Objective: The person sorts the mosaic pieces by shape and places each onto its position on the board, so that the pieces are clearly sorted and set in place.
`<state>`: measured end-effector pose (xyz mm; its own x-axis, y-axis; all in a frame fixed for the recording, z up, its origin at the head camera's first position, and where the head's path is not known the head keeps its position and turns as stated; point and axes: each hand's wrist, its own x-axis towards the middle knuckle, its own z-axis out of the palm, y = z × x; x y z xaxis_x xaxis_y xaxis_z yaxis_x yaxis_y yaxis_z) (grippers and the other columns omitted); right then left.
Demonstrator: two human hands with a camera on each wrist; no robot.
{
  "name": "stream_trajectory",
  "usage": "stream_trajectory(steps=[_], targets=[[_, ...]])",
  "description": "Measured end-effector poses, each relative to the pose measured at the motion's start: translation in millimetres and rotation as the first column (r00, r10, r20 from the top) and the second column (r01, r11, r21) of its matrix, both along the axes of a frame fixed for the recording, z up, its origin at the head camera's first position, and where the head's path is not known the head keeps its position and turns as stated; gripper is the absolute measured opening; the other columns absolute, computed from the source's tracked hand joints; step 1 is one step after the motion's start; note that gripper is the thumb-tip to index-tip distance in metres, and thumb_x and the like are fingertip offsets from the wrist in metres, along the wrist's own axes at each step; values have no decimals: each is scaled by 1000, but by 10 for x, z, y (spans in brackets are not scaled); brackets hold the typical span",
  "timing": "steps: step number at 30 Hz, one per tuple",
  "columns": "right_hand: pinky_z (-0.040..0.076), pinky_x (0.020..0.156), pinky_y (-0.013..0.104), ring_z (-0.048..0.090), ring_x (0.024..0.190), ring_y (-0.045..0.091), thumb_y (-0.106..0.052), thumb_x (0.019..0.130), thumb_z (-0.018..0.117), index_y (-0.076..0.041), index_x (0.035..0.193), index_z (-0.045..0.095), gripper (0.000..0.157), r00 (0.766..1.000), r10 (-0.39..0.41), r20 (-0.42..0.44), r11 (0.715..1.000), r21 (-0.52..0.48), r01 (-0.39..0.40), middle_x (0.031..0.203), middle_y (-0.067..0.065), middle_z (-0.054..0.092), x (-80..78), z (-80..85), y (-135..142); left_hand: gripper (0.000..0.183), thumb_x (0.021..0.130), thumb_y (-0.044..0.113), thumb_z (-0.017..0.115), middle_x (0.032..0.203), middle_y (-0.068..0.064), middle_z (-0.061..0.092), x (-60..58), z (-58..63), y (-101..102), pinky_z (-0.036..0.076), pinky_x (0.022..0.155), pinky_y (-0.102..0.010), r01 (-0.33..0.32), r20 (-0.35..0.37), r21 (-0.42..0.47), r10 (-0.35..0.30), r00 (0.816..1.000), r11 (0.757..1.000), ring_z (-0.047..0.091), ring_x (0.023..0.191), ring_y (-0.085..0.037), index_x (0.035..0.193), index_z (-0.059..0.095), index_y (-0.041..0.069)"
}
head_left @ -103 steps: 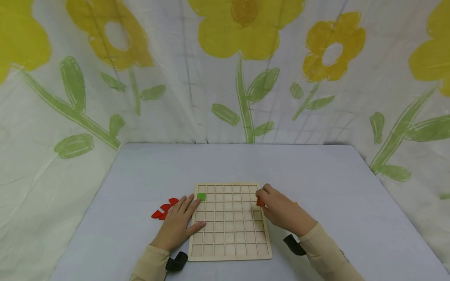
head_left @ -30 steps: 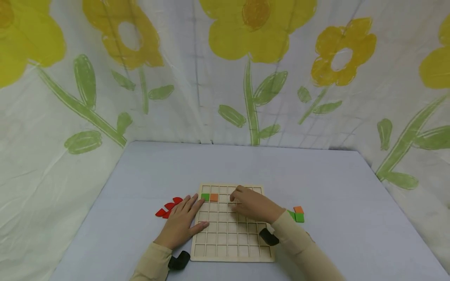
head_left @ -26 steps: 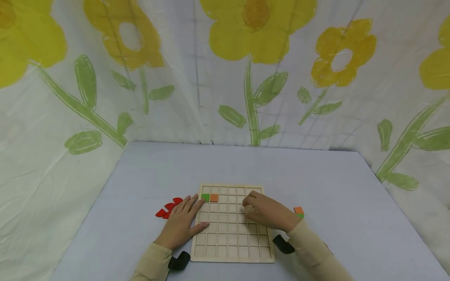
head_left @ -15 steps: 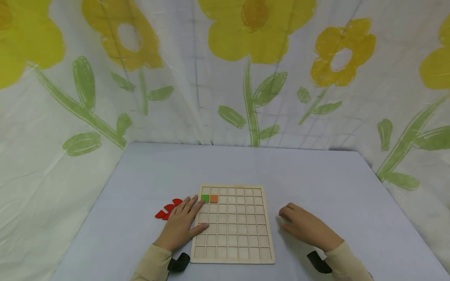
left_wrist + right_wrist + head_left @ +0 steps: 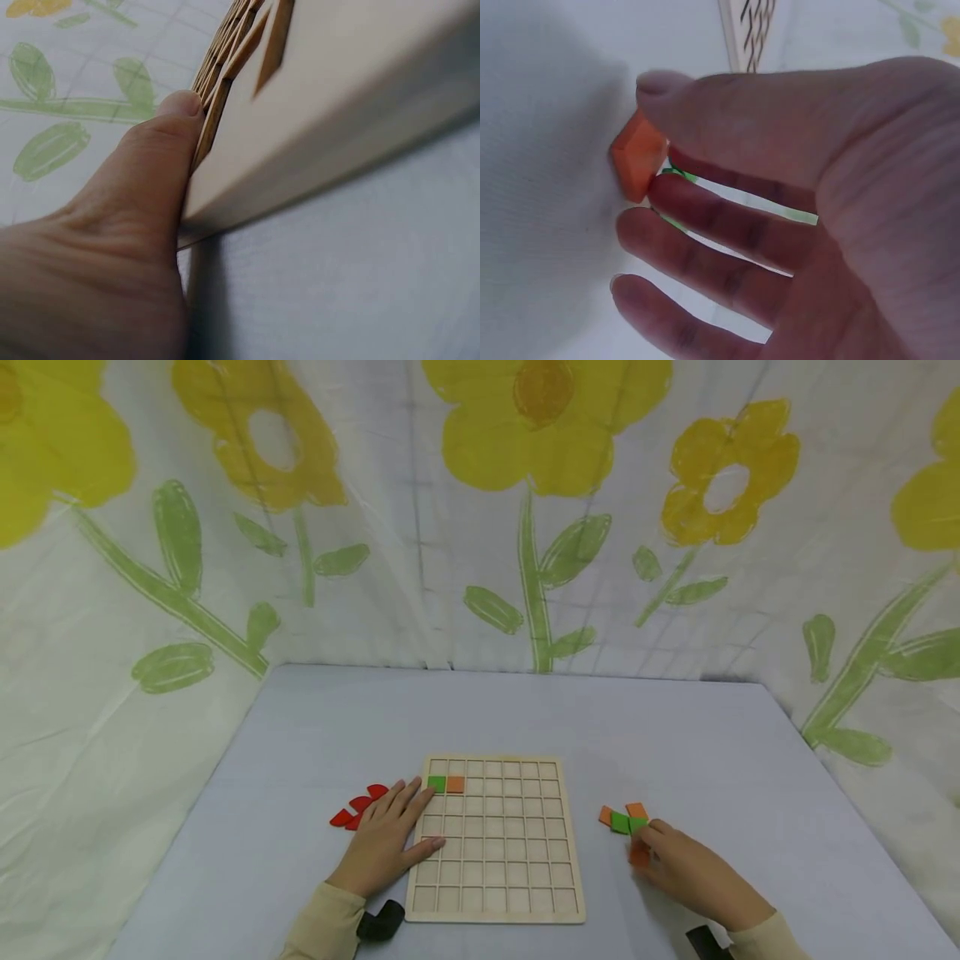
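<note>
A pale wooden grid board (image 5: 495,851) lies on the table. My left hand (image 5: 387,843) rests flat across its left edge, fingers straight; in the left wrist view the thumb lies over the board's rim. Two square tiles sit side by side in the second row from the far edge: a green tile (image 5: 437,783) and an orange tile (image 5: 455,785). Right of the board, my right hand (image 5: 693,870) pinches another orange tile (image 5: 637,159) between thumb and fingertips. Just beyond it lie loose green tiles (image 5: 619,823) and orange tiles (image 5: 636,810).
Several red curved-edge pieces (image 5: 362,802) lie left of the board, partly covered by my left hand. The white table (image 5: 517,710) ends at a hanging cloth (image 5: 375,610) painted with yellow flowers.
An orange tile now sits in the board beside the green one. My right hand has moved from the board rightward to the loose tiles and picked up another orange tile. The left hand stays put.
</note>
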<state>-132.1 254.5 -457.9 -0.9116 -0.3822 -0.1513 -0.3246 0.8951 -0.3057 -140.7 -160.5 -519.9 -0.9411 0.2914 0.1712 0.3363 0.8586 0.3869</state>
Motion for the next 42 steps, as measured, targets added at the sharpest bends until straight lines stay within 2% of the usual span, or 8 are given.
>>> stream_trajectory(steps=[6, 13, 23, 27, 33, 35, 39, 42], targets=[[51, 69, 24, 56, 83, 4, -11, 83, 73, -22, 91, 62, 18, 1000, 4, 5, 1000, -23, -4, 91, -11, 53, 30, -47, 15, 75, 87, 58, 58, 153, -11, 35, 18, 10, -5, 27, 107, -60, 2, 8, 1, -2, 1000, 1000, 27, 142, -35, 147, 40, 16], [51, 67, 24, 57, 81, 4, -10, 81, 75, -21, 91, 61, 21, 996, 59, -71, 998, -16, -60, 89, -10, 53, 18, -69, 38, 75, 87, 57, 58, 153, -10, 35, 23, 18, 5, 27, 106, -60, 1, -6, 2, -1, 1000, 1000, 28, 141, -35, 146, 41, 16], [51, 70, 25, 55, 82, 4, -9, 80, 75, -18, 93, 60, 22, 986, 115, -123, 992, -31, -119, 90, -10, 53, -20, -94, 46, 75, 86, 56, 61, 152, -12, 35, 22, 37, 7, 28, 106, -60, 2, -2, -5, -2, 1000, 1000, 29, 141, -35, 146, 41, 15], [51, 71, 26, 56, 82, 6, -7, 79, 76, -13, 96, 60, 25, 960, 166, -224, 983, -43, -180, 91, -8, 53, -47, -92, 12, 75, 87, 56, 60, 153, -11, 35, 25, 34, 2, 28, 106, -60, 2, 5, -6, -2, 1000, 1000, 28, 141, -35, 146, 41, 15], [49, 66, 22, 53, 78, 4, -2, 74, 78, -7, 108, 64, 37, 871, 274, -408, 938, -85, -335, 91, -5, 54, -136, -98, -68, 74, 87, 56, 60, 152, -11, 36, 30, 29, 16, 28, 106, -60, 0, 7, 7, 0, 1000, 1000, 29, 141, -35, 146, 41, 15], [49, 66, 20, 52, 78, 3, -1, 74, 78, -5, 109, 64, 38, 859, 295, -419, 930, -80, -358, 91, -4, 54, -187, -68, -128, 74, 87, 57, 59, 152, -11, 36, 28, 22, 18, 29, 106, -59, -5, 3, 2, 5, 1000, 1000, 29, 141, -35, 146, 42, 15], [50, 69, 21, 54, 80, 5, -2, 78, 76, -5, 107, 63, 32, 887, 294, -355, 937, -76, -341, 94, -2, 56, -281, 16, -290, 74, 87, 59, 58, 152, -10, 36, 19, 6, 18, 29, 106, -59, -11, -11, -5, 11, 1000, 1000, 29, 141, -35, 146, 42, 16], [50, 69, 21, 56, 81, 8, -4, 81, 74, -4, 108, 63, 29, 894, 307, -326, 933, -82, -350, 96, 1, 57, -369, 58, -432, 75, 87, 59, 57, 152, -10, 36, 15, -3, 17, 29, 105, -59, -12, -12, -6, 11, 1000, 1000, 29, 141, -35, 146, 42, 16]])
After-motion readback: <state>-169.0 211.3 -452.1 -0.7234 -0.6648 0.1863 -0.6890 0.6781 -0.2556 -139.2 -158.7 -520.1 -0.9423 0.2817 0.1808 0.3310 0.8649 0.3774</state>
